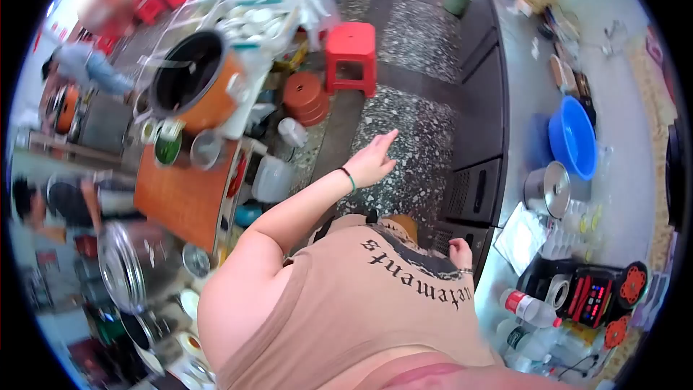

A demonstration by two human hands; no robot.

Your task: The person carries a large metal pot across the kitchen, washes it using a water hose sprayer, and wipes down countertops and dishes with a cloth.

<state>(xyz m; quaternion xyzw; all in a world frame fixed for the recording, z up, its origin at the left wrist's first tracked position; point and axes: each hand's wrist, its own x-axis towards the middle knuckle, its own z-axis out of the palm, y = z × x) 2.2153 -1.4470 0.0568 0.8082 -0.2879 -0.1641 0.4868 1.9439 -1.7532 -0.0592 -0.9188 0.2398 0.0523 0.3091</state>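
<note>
My left hand (372, 160) is held out over the speckled floor, fingers stretched and partly apart, with nothing in it. A dark and green band circles its wrist. Close to the counter's front edge, my right hand (460, 253) hangs low at my side, small in view; its fingers are too hidden to read. Beyond my left hand stand a red plastic stool (351, 58) and a stack of reddish-brown round stools (306, 98). A clear plastic container (273, 179) lies left of my left forearm.
Along the right runs a metal counter (516, 94) with a blue basin (572, 137), a lidded pot (547, 189) and bottles (530, 308). On the left are an orange-brown table (177, 191), a large orange pot (206, 101) and people (90, 68) farther off.
</note>
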